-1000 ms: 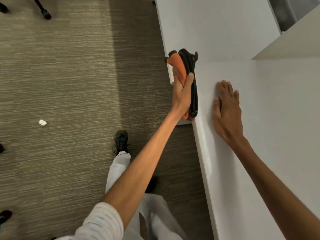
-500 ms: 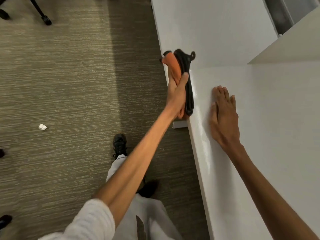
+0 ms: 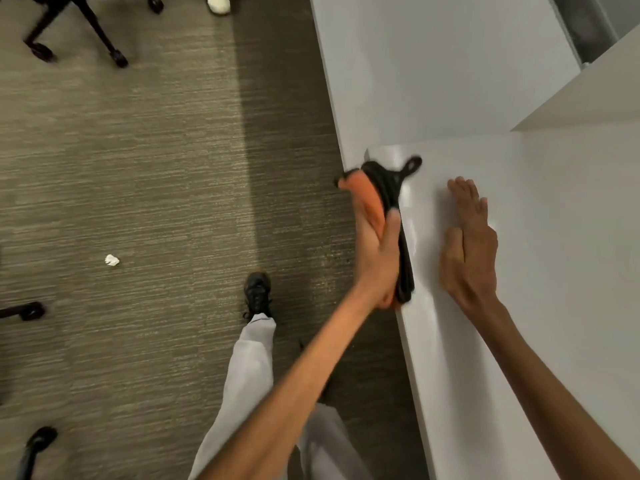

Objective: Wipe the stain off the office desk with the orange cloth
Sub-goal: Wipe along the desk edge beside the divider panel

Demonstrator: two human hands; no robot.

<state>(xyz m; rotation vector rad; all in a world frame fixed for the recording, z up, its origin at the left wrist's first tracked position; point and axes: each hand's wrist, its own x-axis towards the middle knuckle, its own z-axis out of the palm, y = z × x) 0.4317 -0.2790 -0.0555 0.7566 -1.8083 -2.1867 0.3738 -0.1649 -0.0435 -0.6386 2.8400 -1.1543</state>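
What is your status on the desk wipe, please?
Left hand grips orange cloth at desk edge. Right hand flat on desk. No stain visible from here; nothing blocking.

Glare streaks the tabletop's [image 3: 571, 258] left edge, a dark shadow band crosses the carpet [image 3: 138, 174] beside it, slight blur throughout.

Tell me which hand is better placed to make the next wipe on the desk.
Left. The left hand grips the orange cloth at the edge of the desk; the right hand lies flat on top, holding nothing.
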